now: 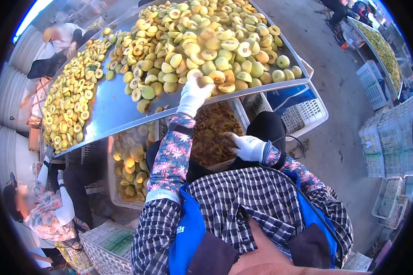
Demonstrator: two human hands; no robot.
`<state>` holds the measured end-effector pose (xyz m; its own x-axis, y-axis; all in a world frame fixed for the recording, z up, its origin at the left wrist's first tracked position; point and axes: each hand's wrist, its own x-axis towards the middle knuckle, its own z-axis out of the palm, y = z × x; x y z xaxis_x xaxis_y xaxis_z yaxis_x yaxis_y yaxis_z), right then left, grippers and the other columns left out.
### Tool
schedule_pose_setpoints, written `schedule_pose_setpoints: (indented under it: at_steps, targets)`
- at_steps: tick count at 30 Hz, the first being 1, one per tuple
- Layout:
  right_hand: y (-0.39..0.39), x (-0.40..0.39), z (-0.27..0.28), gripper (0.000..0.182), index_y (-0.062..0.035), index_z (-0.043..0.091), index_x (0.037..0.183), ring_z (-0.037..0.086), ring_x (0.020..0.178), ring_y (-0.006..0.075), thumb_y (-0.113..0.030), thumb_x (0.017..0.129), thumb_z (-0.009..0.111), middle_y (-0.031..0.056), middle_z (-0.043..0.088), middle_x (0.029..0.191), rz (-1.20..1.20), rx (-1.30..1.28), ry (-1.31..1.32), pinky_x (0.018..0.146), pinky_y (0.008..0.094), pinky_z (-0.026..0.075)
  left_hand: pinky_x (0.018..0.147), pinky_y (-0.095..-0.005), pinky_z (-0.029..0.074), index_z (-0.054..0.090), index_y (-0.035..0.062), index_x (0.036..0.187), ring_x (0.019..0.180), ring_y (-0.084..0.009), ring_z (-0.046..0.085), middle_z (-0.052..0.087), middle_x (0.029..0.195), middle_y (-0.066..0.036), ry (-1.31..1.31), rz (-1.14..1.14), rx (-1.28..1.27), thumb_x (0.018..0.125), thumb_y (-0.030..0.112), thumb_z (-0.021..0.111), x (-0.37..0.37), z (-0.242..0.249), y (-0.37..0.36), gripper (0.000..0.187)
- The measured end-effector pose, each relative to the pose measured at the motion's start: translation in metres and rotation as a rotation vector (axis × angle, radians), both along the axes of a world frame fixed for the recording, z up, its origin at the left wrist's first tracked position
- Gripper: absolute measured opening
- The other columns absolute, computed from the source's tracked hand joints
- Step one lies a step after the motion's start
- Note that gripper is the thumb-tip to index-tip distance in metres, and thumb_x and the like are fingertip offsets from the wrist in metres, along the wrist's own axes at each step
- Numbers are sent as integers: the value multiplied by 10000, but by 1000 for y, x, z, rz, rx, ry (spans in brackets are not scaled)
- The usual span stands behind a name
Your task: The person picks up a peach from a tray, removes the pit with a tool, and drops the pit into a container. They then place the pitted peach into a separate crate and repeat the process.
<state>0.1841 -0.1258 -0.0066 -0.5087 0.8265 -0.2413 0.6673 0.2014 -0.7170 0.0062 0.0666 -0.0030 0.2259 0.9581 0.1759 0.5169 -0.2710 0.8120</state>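
Metal tray (110,107) bears halved yellow fruit (206,41); left hand (193,91) grips one, right hand (247,146) grip curled narrow

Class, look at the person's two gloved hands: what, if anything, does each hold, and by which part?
The left hand reaches onto the fruit pile on the metal table; whether it grips a fruit cannot be told. The right hand shows nothing held.

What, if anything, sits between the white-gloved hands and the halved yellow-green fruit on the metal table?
Nothing visible. The left hand is already on the pile of halved yellow-green fruit at the near edge of the metal table. The right hand is below the table, over a white plastic crate of brownish pits.
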Motion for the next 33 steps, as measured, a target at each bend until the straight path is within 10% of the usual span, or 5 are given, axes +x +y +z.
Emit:
schedule_pose_setpoints:
  at_steps: [3, 6, 23, 28, 33]
  targets:
    - [4, -1, -7, 516, -18, 351, 1340, 626, 874, 424, -229, 911, 545, 266, 643, 914, -117, 168, 254, 769, 458, 497, 896, -377, 519, 531, 13, 1179, 1098, -320, 584, 596, 1122, -180, -1332, 29, -472, 817, 86, 616, -25, -1, 3, 379]
    - [16, -8, 32, 433, -27, 408, 1261, 640, 808, 396, -212, 903, 567, 239, 637, 850, -219, 191, 239, 710, 427, 503, 1109, -532, 319, 467, -50, 1278, 1251, -416, 464, 478, 1338, -263, -1732, -323, -708, 781, 168, 559, -53, 37, -38, 550]
    - [53, -42, 68, 370, -6, 482, 1154, 643, 693, 366, -222, 886, 616, 207, 630, 757, -288, 693, 87, 585, 424, 508, 1073, -451, 374, 375, 16, 1387, 1289, -384, 423, 416, 1414, -207, -1580, -537, -784, 714, 54, 458, -45, 64, -92, 679]
    - [56, -39, 75, 359, -13, 501, 1139, 642, 682, 352, -228, 875, 617, 172, 636, 799, -160, 687, -24, 581, 410, 516, 888, -429, 513, 572, 31, 1067, 1001, -321, 622, 617, 1155, -168, -1481, -24, -804, 888, 552, 561, -31, 81, -91, 551]
    - [52, -53, 69, 365, 17, 462, 1135, 639, 715, 378, -218, 887, 590, 216, 629, 786, -241, 582, 53, 618, 430, 509, 837, -393, 529, 520, 57, 1083, 948, -279, 637, 631, 1051, -122, -1564, 123, -714, 885, 507, 604, -9, 72, -93, 499]
